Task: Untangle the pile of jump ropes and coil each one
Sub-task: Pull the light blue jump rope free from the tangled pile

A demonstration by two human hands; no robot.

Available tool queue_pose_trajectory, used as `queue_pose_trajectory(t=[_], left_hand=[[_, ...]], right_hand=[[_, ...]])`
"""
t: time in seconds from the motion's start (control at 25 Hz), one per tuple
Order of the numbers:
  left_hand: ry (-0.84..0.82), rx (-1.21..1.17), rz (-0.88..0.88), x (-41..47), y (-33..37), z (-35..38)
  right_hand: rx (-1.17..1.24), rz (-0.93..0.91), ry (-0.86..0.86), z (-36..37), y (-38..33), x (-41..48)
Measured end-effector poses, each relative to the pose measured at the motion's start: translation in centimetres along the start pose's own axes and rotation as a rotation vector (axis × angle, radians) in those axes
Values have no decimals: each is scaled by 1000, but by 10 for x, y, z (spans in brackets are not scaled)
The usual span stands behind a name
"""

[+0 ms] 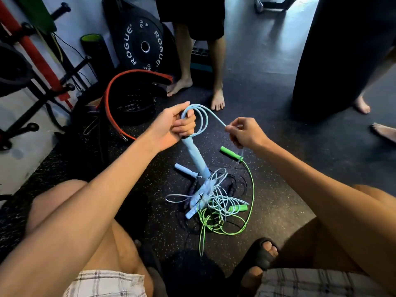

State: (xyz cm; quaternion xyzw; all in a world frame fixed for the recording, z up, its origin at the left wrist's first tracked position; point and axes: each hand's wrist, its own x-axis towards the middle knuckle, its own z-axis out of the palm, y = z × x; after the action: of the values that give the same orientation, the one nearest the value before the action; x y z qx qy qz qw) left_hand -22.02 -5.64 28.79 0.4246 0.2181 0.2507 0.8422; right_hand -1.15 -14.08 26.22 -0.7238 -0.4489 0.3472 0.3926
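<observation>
My left hand (pixel 175 127) grips a light blue jump rope: small coils (pixel 201 121) loop above my fist and its blue handle (pixel 198 157) hangs down below it. My right hand (pixel 244 132) pinches the same blue cord, which runs taut from the coils to my fingers and down. On the floor between my knees lies the tangled pile (pixel 214 200) of blue, green and black ropes. One green handle (pixel 231 153) sits just under my right hand, another green handle (pixel 237 208) lies in the pile, and a second blue handle (pixel 186 169) rests left of it.
A red-edged lifting belt (pixel 111 103) curls on the rubber floor at left. A black weight plate (pixel 141 46) leans on the wall behind it. A person's bare feet (pixel 217 99) stand just beyond my hands. A dark punching bag (pixel 338 61) hangs at right, with more bare feet nearby.
</observation>
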Motion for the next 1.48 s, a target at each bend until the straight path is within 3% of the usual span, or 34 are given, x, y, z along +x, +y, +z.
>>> queue_pose_trajectory(t=[0.16,0.36,0.52,0.72,0.92,1.16,1.32,1.48], left_hand=[[46,-173,94,0,4,4],[298,-291,249,10,7,-8],[464,-287,302,16,4,-11],[530,2,375,18,-3,-11],[490,379,388,16,-12,-11],[286,808,244,12,-24,4],[62,699,66,6,-28,15],[-23,544,-29,1,-26,26]], right_hand=[[-43,4,-175,10,3,-10],[-153,58,-513,17,14,-27],[-161,-9,-492,26,23,-28],[-250,-230,-508,28,14,-26],[-317,-438,-465,19,-11,-29],[-231,-547,-273,3,-28,-28],[-146,-523,-108,-3,-29,-22],[-102,-492,-1,-6,-26,-16]])
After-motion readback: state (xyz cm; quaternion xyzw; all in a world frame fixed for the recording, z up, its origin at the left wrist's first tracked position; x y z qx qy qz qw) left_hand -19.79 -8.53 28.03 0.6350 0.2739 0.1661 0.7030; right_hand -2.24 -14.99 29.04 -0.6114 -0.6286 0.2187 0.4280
